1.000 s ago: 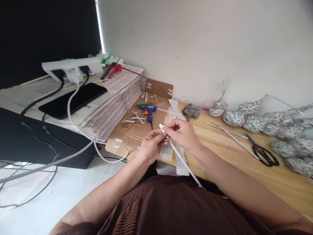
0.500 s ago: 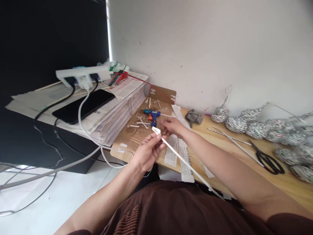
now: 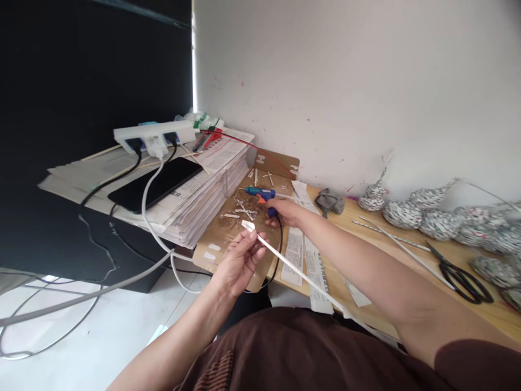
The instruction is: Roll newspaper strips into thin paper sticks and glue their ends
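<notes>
On the tabletop (image 3: pixel 345 217), near the thick stack of newspapers (image 3: pixel 203 212), a piece of cardboard (image 3: pixel 211 247) is laid. In the narrow grip of the left hand (image 3: pixel 240 255), a long white paper stick (image 3: pixel 301 273) is pinched near its flat end. By the right hand (image 3: pixel 285 212), the handle of the blue glue gun (image 3: pixel 266 193) is grasped, above the cardboard; whether the gun is lifted cannot be told.

A paper stack (image 3: pixel 214 201) blocks passage leftward beyond the left hand (image 3: pixel 241 259); bare surface (image 3: pixel 347 218) opens right of the right hand (image 3: pixel 285 211), until thin rods (image 3: pixel 423 265).
</notes>
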`<state>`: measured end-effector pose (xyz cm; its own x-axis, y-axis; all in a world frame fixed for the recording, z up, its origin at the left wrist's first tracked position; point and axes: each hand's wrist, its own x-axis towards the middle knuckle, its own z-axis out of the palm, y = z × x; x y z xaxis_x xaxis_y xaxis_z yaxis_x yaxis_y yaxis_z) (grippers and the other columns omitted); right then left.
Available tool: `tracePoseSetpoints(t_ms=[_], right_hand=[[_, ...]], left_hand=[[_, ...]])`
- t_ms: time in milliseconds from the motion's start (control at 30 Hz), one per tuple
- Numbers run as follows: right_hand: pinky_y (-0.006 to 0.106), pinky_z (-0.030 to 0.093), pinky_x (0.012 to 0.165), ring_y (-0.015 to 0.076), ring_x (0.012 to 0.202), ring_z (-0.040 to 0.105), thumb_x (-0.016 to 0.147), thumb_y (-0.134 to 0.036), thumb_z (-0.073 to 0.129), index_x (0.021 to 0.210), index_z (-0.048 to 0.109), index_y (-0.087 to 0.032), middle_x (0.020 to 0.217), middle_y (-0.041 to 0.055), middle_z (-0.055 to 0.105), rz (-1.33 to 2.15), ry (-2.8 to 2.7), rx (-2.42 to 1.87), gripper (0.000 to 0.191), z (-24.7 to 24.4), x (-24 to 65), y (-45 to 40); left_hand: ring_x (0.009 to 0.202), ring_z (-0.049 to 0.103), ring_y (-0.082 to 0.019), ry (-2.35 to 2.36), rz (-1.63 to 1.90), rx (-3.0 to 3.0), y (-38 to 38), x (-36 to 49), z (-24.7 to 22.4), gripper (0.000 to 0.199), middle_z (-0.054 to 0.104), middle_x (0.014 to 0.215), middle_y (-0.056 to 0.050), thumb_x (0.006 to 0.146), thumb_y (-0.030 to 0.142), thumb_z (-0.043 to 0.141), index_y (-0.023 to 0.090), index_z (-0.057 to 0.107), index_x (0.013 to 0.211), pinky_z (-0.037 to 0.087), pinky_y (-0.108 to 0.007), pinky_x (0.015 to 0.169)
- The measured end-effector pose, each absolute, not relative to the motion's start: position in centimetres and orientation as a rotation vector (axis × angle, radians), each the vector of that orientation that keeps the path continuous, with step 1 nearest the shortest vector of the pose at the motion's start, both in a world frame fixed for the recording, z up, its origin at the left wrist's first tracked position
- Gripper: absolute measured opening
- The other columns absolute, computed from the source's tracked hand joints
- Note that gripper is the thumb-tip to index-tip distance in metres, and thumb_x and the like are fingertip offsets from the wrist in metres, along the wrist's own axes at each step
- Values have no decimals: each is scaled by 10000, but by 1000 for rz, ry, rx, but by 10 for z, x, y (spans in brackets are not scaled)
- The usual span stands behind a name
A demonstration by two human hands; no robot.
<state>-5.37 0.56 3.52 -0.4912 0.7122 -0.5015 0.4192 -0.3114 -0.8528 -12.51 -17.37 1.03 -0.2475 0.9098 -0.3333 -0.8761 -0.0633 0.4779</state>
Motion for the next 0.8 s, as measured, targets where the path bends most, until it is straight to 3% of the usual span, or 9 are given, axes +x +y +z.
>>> tracePoseSetpoints(t_ms=[167, 433, 800], right_hand=[[170, 485, 482, 95, 602, 627, 832, -127, 510, 843, 551, -155, 721, 21, 638, 2150, -1435, -1173, 51, 39, -19, -15], [132, 286, 362, 137, 686, 639, 783, -221, 685, 913, 548, -172, 769, 13, 589, 2256, -1259, -742, 195, 41, 41, -52], [143, 165, 359, 115, 606, 601, 811, -390, 673, 893, 470, -214, 709, -18, 555, 2134, -1372, -800, 281, 52, 60, -73]], left_hand=[[820, 713, -169, 737, 1688, 68, -173, -126, 7, 73, 710, 830, -64, 814, 70, 614, 122, 620, 865, 581, -148, 624], [819, 709, -167, 765, 1687, 128, -164, -119, 7, 41, 700, 805, -64, 809, 81, 625, 107, 626, 840, 582, -155, 661], [813, 704, -159, 818, 1707, 243, -158, -111, 18, 85, 696, 792, -52, 758, 134, 700, 121, 625, 795, 577, -165, 676]])
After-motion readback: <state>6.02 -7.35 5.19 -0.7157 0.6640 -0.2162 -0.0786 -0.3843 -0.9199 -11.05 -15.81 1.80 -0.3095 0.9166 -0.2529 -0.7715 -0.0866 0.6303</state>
